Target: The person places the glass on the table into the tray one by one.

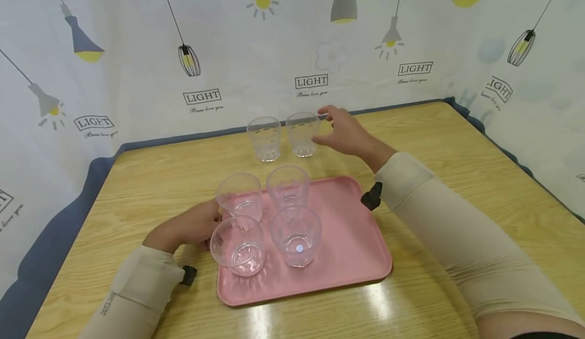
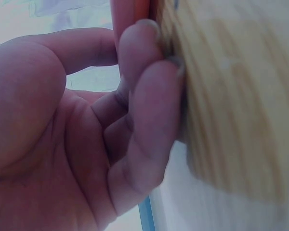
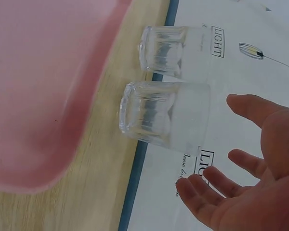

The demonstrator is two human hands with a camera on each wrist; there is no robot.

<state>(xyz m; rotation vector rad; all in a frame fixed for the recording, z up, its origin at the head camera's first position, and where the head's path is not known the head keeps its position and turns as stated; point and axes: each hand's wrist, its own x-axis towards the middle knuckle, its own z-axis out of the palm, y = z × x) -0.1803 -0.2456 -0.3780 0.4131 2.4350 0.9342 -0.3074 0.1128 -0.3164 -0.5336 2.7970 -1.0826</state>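
Observation:
My left hand grips the left edge of a pink tray. In the left wrist view its thumb meets the pink rim and the other fingers curl low beside the wooden tabletop. Several clear tumblers stand upright on the tray's left half, one of them the front right tumbler. Behind the tray, two more stand side by side on the table: a left tumbler and a right tumbler. Around the right side of the latter, my right hand is spread, thumb and fingers apart, with nothing in its grasp.
The wooden table reaches back to a white cloth printed with lamps, its dark blue border along the table's far edge. Black wrist cameras sit by both cuffs, the right camera overlapping the tray's back right corner.

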